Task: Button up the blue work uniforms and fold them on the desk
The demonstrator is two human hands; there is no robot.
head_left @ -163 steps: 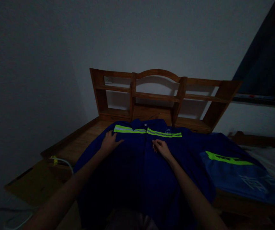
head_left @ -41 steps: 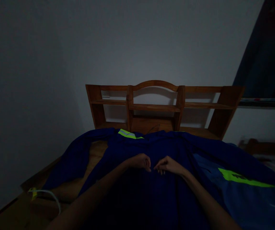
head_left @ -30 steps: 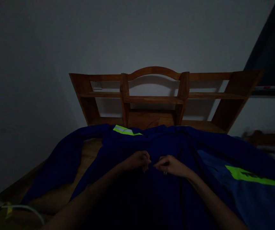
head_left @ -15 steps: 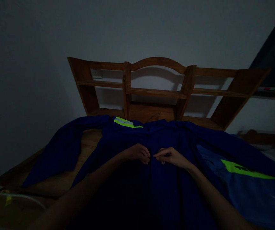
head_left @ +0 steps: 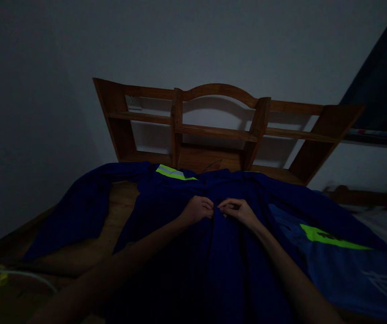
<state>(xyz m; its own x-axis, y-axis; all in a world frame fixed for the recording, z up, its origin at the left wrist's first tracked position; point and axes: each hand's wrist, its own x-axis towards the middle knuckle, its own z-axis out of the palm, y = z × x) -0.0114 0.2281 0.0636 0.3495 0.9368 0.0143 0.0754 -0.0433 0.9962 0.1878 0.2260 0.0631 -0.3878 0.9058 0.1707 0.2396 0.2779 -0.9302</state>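
A dark blue long-sleeved work jacket [head_left: 166, 198] lies spread on a wooden desk [head_left: 121, 207], a yellow-green reflective strip [head_left: 175, 172] across its upper chest. At its front edge, near the middle, my left hand [head_left: 200, 209] is closed with fingers pinched on the cloth. Just to the right, across a small gap, my right hand [head_left: 236, 209] pinches the jacket front with thumb and forefinger together. Any button or zip between the hands is too dark to make out. The left sleeve [head_left: 75, 211] hangs bent over the desk.
Behind the jacket stands a wooden shelf unit [head_left: 213, 130] against the wall. At right, a lighter blue cloth or bag [head_left: 342, 270] with a yellow-green patch lies under the other sleeve. A pale cable [head_left: 28, 273] is at lower left, and a socket [head_left: 134, 103] is behind the shelf.
Both hands have moved slightly up along the jacket front, toward the collar, still pinching. The cloth between them has bunched a little, and the view has shifted slightly.
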